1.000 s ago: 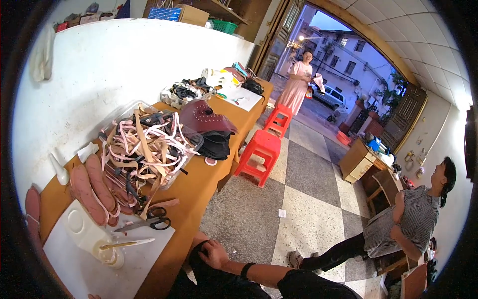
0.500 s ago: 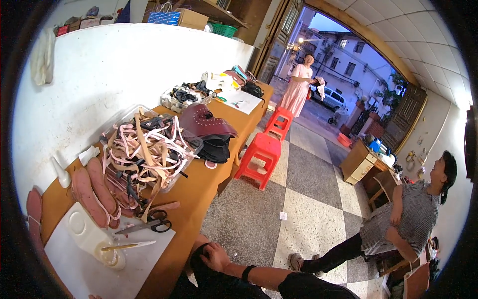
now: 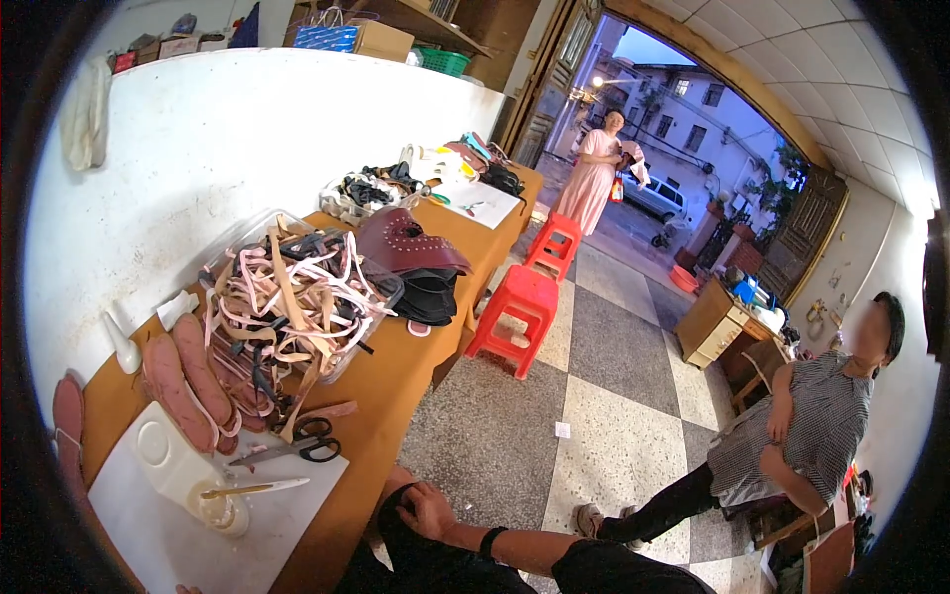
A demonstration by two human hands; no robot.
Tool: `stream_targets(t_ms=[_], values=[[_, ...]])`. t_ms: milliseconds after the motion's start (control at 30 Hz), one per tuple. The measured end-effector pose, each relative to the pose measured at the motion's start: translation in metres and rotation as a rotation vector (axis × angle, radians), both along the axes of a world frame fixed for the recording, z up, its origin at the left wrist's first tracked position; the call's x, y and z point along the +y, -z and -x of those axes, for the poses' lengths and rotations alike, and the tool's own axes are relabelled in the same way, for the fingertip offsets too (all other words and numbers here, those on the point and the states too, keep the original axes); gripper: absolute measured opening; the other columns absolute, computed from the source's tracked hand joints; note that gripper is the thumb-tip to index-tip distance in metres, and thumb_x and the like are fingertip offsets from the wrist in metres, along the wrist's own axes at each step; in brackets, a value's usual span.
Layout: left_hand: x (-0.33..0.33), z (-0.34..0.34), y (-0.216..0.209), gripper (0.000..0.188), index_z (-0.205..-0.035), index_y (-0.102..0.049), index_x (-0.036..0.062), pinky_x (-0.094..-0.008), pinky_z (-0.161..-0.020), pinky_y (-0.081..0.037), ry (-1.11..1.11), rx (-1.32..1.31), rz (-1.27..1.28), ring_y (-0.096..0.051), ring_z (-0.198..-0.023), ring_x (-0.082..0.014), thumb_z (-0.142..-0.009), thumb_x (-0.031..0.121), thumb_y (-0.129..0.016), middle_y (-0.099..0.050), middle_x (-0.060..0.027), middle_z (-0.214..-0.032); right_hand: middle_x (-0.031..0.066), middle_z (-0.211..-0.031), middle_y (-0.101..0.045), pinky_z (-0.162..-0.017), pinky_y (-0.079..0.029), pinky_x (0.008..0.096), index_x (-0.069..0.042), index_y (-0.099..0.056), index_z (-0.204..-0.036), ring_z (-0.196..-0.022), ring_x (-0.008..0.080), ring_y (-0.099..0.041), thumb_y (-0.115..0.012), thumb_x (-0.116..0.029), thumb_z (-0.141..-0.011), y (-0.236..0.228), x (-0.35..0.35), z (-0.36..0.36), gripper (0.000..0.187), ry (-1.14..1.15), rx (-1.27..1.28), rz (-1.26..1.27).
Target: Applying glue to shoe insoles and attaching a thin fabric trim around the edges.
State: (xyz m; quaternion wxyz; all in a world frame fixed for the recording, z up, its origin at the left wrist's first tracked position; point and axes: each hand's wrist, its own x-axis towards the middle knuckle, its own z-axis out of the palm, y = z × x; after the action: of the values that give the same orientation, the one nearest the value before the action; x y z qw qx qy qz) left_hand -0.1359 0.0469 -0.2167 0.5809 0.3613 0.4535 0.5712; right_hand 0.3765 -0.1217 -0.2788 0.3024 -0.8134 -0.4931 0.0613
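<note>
A: Your right hand lies over the black cloth at your knee, its fingers loosely bent. Whether they pinch the cloth, I cannot tell. A black band circles that wrist.

B: And your left hand?

A: Only its fingertips show at the lower edge, near the white flat sheet, so I cannot tell if you grip anything with it.

B: What lies on your table, covered in brown?

A: On the sheet you have a white plastic container with a round open mouth, and a slim pale-handled brush laid across that mouth. Black-handled metal scissors lie by the sheet's upper edge, apart from your right hand.

B: Beyond them?

A: Reddish-pink, sole-shaped pieces sit to your left, just beside a heaped tangle of pink, tan and black straps. A dark red studded piece rests over stacked black ones.

B: To your right, a person in a grey checked shirt faces you.
</note>
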Motion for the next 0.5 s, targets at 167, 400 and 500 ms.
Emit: stream_targets(t_ms=[167, 400, 500], values=[[-0.001, 0.001, 0.004, 0.048, -0.149, -0.05, -0.0033, -0.0381, -0.12, -0.04, -0.02, 0.304, 0.009, -0.051, -0.138, -0.0289, -0.108, 0.021, -0.054, -0.048, -0.0186, -0.156, 0.0198, -0.105, -0.064, -0.093, -0.05, 0.0504, -0.004, -0.065, -0.095, -0.104, 0.0425, -0.061, -0.074, -0.023, -0.088, -0.005, 0.002, 0.0, 0.022, 0.031, -0.002, 0.059], [-0.003, 0.016, 0.036, 0.051, -0.153, -0.043, -0.0035, -0.0448, -0.12, -0.04, 0.086, 0.327, -0.417, -0.05, -0.139, -0.0343, -0.108, 0.017, -0.053, -0.045, -0.0218, -0.158, 0.0199, -0.101, -0.065, -0.092, -0.051, 0.0504, -0.004, -0.066, -0.092, -0.103, 0.0424, -0.062, -0.073, -0.025, -0.089, -0.005, 0.002, 0.0, 0.023, 0.025, 0.054, 0.025], [-0.005, 0.007, 0.024, 0.049, -0.152, -0.045, -0.0035, -0.0429, -0.121, -0.039, 0.016, 0.258, -0.249, -0.05, -0.139, -0.0334, -0.109, 0.018, -0.05, -0.046, -0.0221, -0.157, 0.0209, -0.101, -0.067, -0.09, -0.053, 0.0486, -0.002, -0.068, -0.096, -0.102, 0.0412, -0.064, -0.073, -0.025, -0.09, 0.005, -0.004, -0.004, 0.025, 0.013, 0.045, 0.005]])
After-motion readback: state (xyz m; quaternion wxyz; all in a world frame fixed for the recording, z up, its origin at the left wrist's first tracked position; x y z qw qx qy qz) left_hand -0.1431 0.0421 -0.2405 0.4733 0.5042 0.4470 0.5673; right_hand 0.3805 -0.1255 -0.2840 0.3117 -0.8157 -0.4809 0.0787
